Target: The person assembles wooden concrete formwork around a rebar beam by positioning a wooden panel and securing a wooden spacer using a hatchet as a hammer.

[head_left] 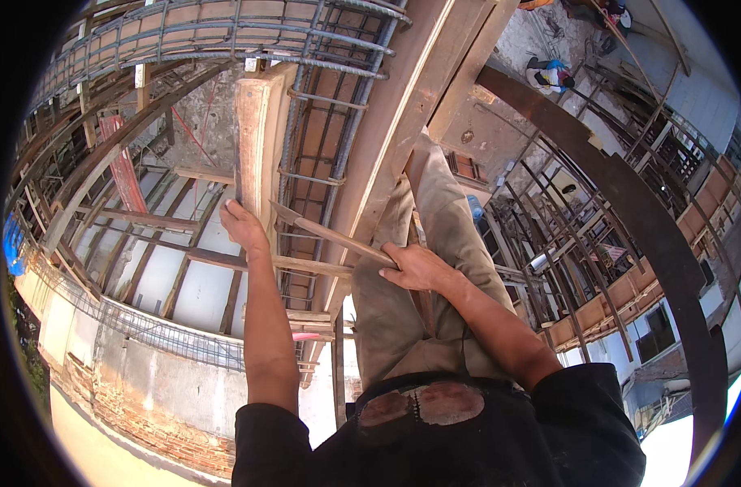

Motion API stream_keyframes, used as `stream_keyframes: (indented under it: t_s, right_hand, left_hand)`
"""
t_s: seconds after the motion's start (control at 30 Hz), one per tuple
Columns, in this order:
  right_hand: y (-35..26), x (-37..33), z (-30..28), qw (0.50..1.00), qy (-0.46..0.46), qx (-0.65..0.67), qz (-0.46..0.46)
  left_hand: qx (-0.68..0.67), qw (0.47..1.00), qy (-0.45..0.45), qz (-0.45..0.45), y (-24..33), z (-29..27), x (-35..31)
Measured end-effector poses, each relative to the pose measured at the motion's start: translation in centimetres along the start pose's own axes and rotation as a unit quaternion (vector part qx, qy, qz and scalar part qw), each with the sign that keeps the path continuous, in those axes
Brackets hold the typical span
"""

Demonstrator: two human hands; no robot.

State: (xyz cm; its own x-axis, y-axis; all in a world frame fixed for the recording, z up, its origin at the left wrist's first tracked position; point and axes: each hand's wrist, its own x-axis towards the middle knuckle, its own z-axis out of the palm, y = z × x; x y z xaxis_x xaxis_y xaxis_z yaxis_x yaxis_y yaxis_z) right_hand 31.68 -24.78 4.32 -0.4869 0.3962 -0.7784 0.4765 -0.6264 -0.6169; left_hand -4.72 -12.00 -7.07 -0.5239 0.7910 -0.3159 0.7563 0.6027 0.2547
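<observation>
My right hand (423,268) is closed around the wooden handle of a hammer (338,235). Its narrow metal head points left and meets the side of a short wooden board (258,146) near that board's lower end. My left hand (244,226) grips this lower end, fingers curled at its left edge. The board stretches away from me beside a rebar cage (326,138). What the left fingertips press on is partly hidden.
A long timber formwork beam (391,154) runs away from me between the cage and my legs. Wooden crosspieces (305,266) lie under my arms. At the right, a dark curved beam (630,178) passes above scaffolding poles far below. A person (549,75) is at the far right.
</observation>
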Motion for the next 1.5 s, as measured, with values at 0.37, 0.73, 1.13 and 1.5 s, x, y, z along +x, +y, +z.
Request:
stream_keyframes:
  t_s: [0.37,0.73,1.13,1.5]
  right_hand:
    - [-6.3,-3.1,-1.8,0.991,-0.012,0.125,0.035]
    - [-14.8,-6.1,0.0,0.940,0.021,-0.318,-0.125]
    - [-20.8,-3.2,-24.2,0.815,0.525,0.033,-0.244]
    - [-28.5,-2.5,-31.5,0.942,0.209,-0.136,-0.225]
  left_hand:
    - [-0.555,0.802,-0.184,-0.120,13.2,-6.1,-19.8]
    - [-0.750,0.548,-0.182,-0.322,12.7,-16.5,-18.5]
    - [-0.756,0.521,0.026,-0.397,3.7,-19.8,-19.8]
    - [-0.790,0.512,-0.002,-0.337,17.5,-15.4,-15.1]
